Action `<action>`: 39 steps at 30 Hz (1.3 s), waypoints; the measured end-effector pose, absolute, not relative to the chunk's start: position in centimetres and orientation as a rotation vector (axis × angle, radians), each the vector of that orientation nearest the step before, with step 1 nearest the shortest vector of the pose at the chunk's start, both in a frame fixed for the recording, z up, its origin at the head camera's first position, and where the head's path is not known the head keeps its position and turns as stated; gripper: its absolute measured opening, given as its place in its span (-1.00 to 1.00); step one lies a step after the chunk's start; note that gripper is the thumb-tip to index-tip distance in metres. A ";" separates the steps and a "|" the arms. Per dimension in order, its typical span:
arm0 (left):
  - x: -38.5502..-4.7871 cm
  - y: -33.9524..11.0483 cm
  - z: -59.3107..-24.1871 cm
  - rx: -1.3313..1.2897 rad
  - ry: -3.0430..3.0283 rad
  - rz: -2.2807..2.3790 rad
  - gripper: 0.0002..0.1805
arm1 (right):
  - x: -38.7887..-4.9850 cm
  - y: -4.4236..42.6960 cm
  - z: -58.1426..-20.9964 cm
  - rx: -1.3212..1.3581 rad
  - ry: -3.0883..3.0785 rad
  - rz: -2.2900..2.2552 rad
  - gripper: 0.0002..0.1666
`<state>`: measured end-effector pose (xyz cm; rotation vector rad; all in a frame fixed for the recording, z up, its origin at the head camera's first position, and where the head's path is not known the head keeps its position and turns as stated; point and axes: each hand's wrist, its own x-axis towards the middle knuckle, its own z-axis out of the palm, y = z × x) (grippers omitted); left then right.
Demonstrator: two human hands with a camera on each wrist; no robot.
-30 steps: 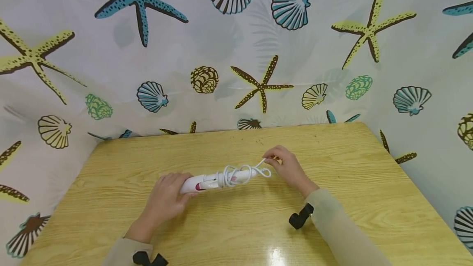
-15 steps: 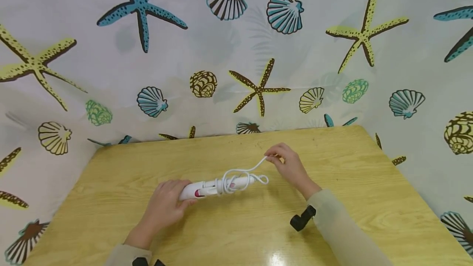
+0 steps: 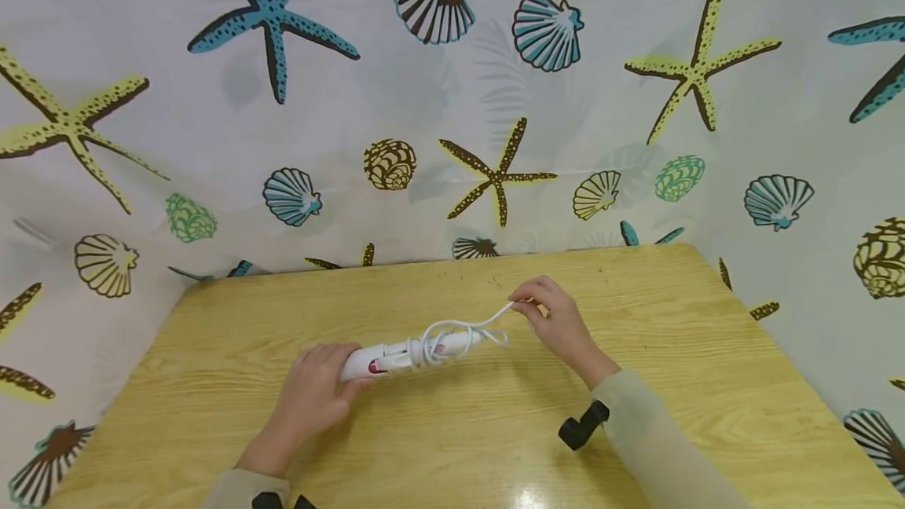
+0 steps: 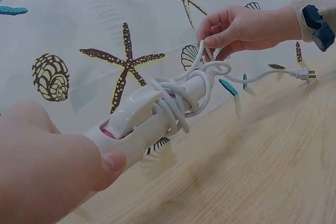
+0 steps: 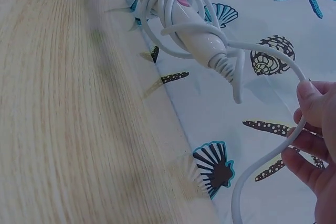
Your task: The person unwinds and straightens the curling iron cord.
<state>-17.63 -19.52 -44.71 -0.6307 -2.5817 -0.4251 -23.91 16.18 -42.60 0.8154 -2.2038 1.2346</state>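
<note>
A white curling iron (image 3: 360, 364) with a small pink-red part is held above the wooden table, its white cord (image 4: 170, 106) looped several times round the handle. My left hand (image 3: 314, 387) grips the thick end, fingers over the top and thumb along the near side. At the other end, my right hand (image 3: 555, 324) pinches the cord between thumb and fingertips, above and right of the handle's tip. In the right wrist view, a single strand runs from the coils to my right hand (image 5: 317, 129) and on downward. The plug (image 4: 303, 74) hangs free beyond my right hand in the left wrist view.
The wooden table (image 3: 452, 446) spreads beneath both hands. A white cloth (image 3: 424, 100) printed with starfish and shells stands behind it and along its sides. Black wrist mounts (image 3: 583, 424) sit on the sleeves.
My right hand has drawn a length of cord up away from the coils, loosening a loop. The curling iron has dipped slightly, with my left hand still holding it.
</note>
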 end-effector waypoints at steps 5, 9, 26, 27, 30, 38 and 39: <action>-18.3 -19.6 -44.2 -0.602 -2.540 -0.438 -0.49 | -23.8 16.3 -42.1 0.837 -2.183 1.203 -0.90; -18.6 -19.6 -44.0 -0.554 -2.540 -0.436 -0.49 | -23.5 16.3 -42.0 0.897 -2.128 1.191 -0.86; -18.7 -19.7 -43.8 -0.493 -2.499 -0.461 -0.46 | -22.5 16.8 -43.8 0.896 -2.223 1.321 -0.90; -18.6 -19.7 -43.8 -0.486 -2.502 -0.464 -0.46 | -22.5 16.8 -43.9 0.880 -2.244 1.340 -0.91; -18.5 -19.8 -43.8 -0.467 -2.512 -0.475 -0.45 | -22.4 16.7 -44.3 0.846 -2.285 1.381 -0.91; -18.5 -20.0 -43.5 -0.481 -2.494 -0.495 -0.46 | -22.5 16.6 -44.9 0.768 -2.350 1.432 -0.91; -18.5 -20.0 -43.5 -0.482 -2.491 -0.498 -0.46 | -22.6 16.6 -45.0 0.758 -2.361 1.444 -0.91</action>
